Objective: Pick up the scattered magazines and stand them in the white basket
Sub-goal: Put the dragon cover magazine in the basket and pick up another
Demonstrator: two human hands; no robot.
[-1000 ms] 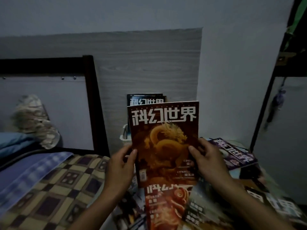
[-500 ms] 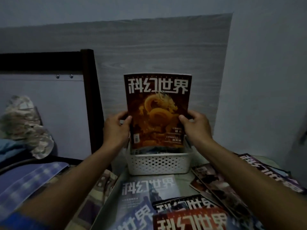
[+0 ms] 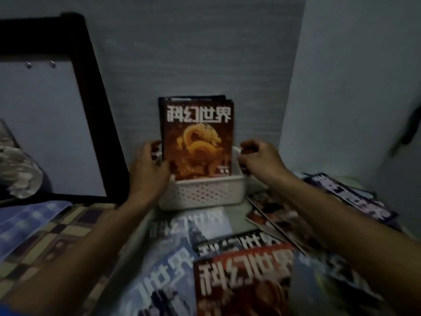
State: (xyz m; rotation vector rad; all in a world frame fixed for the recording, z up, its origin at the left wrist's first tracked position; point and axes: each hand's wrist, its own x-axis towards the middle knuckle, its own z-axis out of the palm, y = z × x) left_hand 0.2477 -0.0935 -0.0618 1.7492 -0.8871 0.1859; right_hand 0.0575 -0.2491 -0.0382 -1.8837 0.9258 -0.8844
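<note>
We see the dragon magazine [image 3: 197, 142] standing upright in the white basket [image 3: 201, 193], its lower edge hidden behind the basket's front wall. Its cover is a deep reddish brown with a golden coiled dragon in the middle and large white block characters across the top; some small pale print sits near the lower right corner, too blurred for us to read. Behind it a darker magazine [image 3: 193, 98] also stands in the basket, showing only as a thin black edge above and to the left. The basket is white plastic with a perforated front wall, set against the grey wood-grain panel [image 3: 205, 53] at the back.

Our left hand [image 3: 149, 166] is at the basket's left end, fingers curled, the thumb side touching the left edge of the dragon cover; whether it pinches the cover or merely rests against it we cannot tell. Our right hand [image 3: 257, 159] is just beside the magazine's right edge, fingers loosely curled and apart from the cover, holding nothing that we can see.

In front of the basket more magazines lie flat and overlapping: a pale blue-grey one [image 3: 180, 242] nearest the basket, a red one [image 3: 241, 286] with the same white title close to us, and a dark purple one [image 3: 350, 197] off to the right. To the left is a checked bedcover [image 3: 52, 240] and a dark bed frame [image 3: 98, 92].
</note>
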